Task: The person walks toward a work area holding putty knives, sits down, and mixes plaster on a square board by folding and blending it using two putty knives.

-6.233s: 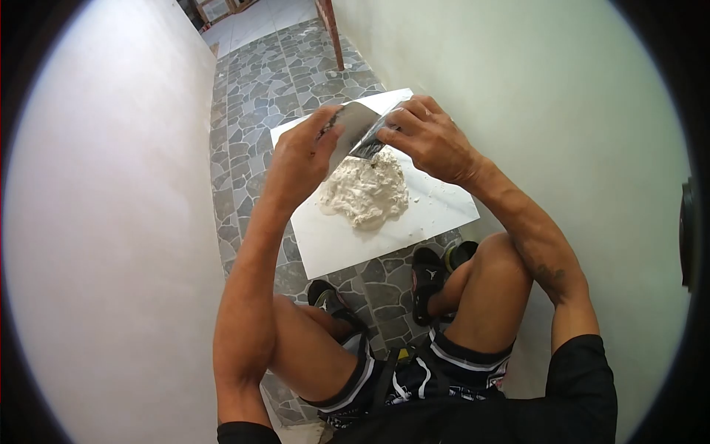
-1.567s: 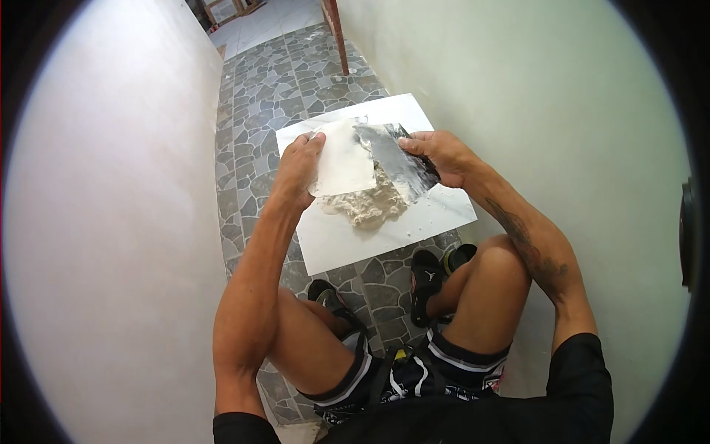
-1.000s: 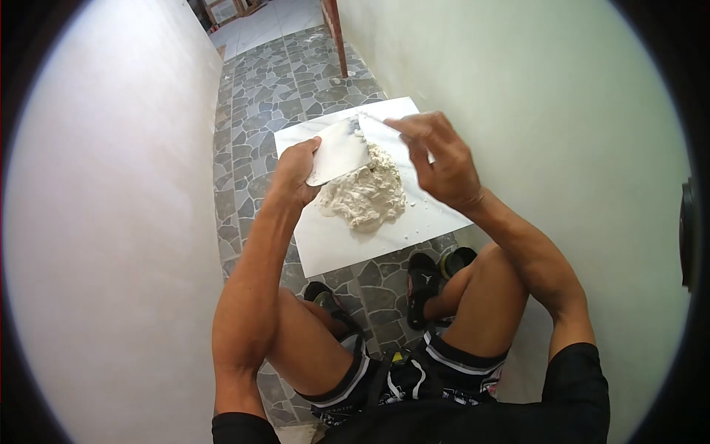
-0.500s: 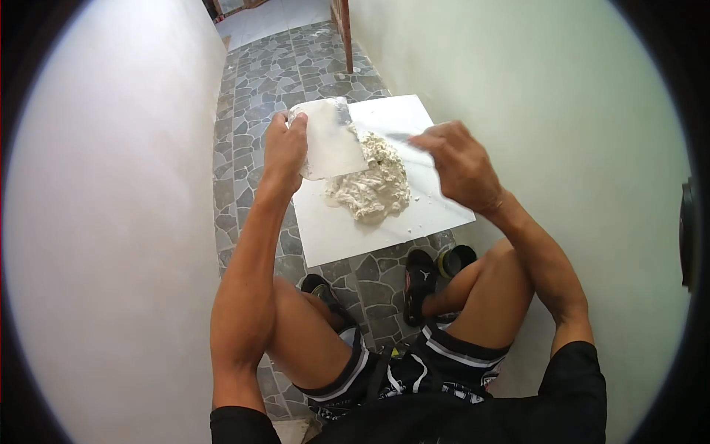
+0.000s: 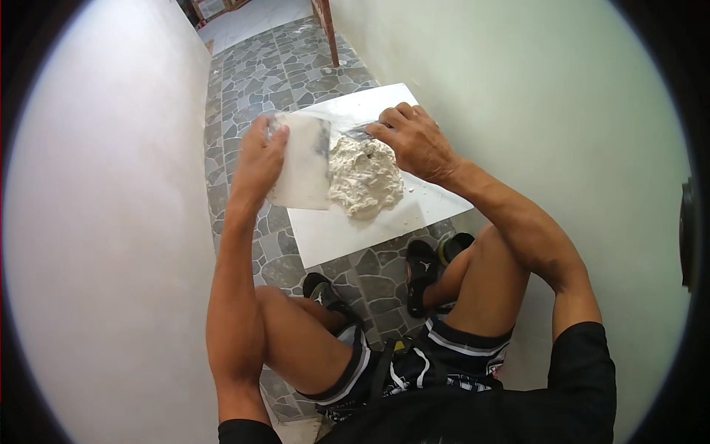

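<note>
My left hand grips a flat, rectangular plate by its left edge, thumb on top. The plate is smeared off-white with a greyish patch near its right edge, and is tilted beside a mound of wet, lumpy off-white putty. My right hand is closed around a putty knife; only its grey blade shows, at the mound's upper edge, and the handle is hidden in my fingers. Beneath the putty is a white square board with small crumbs on it.
Stone-patterned floor tiles run between a white left wall and a pale right wall. A dark round container stands by my right foot. Farther off is a brown wooden post.
My left hand has moved the plate left and nearer me. My right hand has come left, bringing the putty knife to the putty. The mound looks more gathered and rounded.
</note>
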### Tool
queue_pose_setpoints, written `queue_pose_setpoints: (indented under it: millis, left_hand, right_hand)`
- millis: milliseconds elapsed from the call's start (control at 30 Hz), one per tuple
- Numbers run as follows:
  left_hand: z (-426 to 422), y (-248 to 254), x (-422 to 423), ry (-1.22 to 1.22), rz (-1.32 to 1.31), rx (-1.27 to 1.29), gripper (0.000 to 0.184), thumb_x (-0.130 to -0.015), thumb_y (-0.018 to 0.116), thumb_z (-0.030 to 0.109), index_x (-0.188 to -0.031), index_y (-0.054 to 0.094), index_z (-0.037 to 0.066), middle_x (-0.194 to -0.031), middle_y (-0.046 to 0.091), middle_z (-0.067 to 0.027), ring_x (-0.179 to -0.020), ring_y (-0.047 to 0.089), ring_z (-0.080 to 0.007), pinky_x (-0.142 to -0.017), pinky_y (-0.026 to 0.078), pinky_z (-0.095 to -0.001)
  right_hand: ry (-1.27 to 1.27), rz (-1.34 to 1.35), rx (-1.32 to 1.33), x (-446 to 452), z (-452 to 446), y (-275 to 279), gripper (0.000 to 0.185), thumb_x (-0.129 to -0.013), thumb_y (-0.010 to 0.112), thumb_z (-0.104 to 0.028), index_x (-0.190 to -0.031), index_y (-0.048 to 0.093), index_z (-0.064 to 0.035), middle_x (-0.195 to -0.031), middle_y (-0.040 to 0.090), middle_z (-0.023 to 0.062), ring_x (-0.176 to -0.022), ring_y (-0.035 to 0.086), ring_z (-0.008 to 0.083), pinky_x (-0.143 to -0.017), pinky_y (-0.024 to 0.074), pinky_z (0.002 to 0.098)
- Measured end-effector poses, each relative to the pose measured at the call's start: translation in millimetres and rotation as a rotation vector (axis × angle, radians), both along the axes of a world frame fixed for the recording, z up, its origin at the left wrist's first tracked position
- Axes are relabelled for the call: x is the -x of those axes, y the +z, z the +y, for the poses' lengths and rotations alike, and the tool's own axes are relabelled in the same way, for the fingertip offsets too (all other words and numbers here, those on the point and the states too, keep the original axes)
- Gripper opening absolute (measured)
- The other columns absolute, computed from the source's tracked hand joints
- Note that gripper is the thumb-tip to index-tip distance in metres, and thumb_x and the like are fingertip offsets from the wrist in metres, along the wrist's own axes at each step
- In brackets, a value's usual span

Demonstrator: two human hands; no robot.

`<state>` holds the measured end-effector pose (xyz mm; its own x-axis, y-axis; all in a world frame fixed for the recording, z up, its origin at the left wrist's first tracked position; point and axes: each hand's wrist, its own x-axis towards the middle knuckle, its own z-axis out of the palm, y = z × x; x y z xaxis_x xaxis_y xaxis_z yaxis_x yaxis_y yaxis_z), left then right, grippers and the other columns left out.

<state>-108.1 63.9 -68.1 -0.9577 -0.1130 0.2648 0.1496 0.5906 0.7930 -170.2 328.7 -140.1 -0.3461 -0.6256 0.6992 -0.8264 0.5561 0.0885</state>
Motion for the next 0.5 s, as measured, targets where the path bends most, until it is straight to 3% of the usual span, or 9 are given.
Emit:
queue_pose_setpoints:
  millis: [100, 133, 233, 267, 500]
  left_hand:
    - [4, 20, -9, -0.002, 0.259, 0.199, 0.030, -0.099, 0.054, 0.021, -0.122, 0.056, 0.002, -0.101, 0.069, -0.0198, -0.083, 0.068, -0.0284, -0.076, 0.052, -0.0386]
    - [9, 24, -11, -0.011, 0.318, 0.269, 0.028, -0.099, 0.055, 0.023, -0.122, 0.057, 0.007, -0.092, 0.070, -0.0208, -0.082, 0.069, -0.0334, -0.074, 0.052, -0.0427]
    - [28, 31, -12, -0.118, 0.153, 0.477, 0.031, -0.099, 0.056, 0.024, -0.126, 0.057, 0.009, -0.092, 0.070, -0.0177, -0.079, 0.069, -0.0281, -0.073, 0.052, -0.0375]
    - [32, 25, -8, -0.167, 0.197, 0.586, 0.029, -0.098, 0.057, 0.025, -0.124, 0.059, 0.013, -0.087, 0.070, -0.0196, -0.077, 0.068, -0.0337, -0.070, 0.051, -0.0418]
    - [41, 7, 17, -0.209, 0.196, 0.807, 0.028, -0.099, 0.055, 0.025, -0.125, 0.059, 0.016, -0.084, 0.070, -0.0193, -0.074, 0.068, -0.0365, -0.066, 0.049, -0.0468]
  right_hand:
    - [0.019, 0.109, -0.049, 2, 0, 2, 0.024, -0.082, 0.061, -0.006, -0.105, 0.065, -0.0112, -0.098, 0.058, 0.0078, -0.098, 0.056, 0.0253, -0.087, 0.0464, 0.0408]
    - [0.022, 0.135, -0.058, 2, -2, 4, 0.022, -0.082, 0.062, -0.008, -0.103, 0.065, -0.0115, -0.098, 0.058, 0.0074, -0.099, 0.056, 0.0252, -0.088, 0.0462, 0.0406]
    - [0.041, 0.194, -0.070, -3, -5, 12, 0.018, -0.083, 0.062, -0.012, -0.100, 0.066, -0.0126, -0.098, 0.057, 0.0063, -0.100, 0.056, 0.0247, -0.089, 0.0457, 0.0404]
    - [0.055, 0.197, -0.062, -7, -6, 16, 0.017, -0.083, 0.063, -0.012, -0.100, 0.066, -0.0129, -0.099, 0.057, 0.0058, -0.100, 0.056, 0.0245, -0.089, 0.0457, 0.0406]
    - [0.048, 0.086, 0.006, -16, 9, 24, 0.019, -0.081, 0.063, -0.006, -0.099, 0.067, -0.0127, -0.094, 0.060, 0.0057, -0.095, 0.059, 0.0262, -0.085, 0.0477, 0.0406]
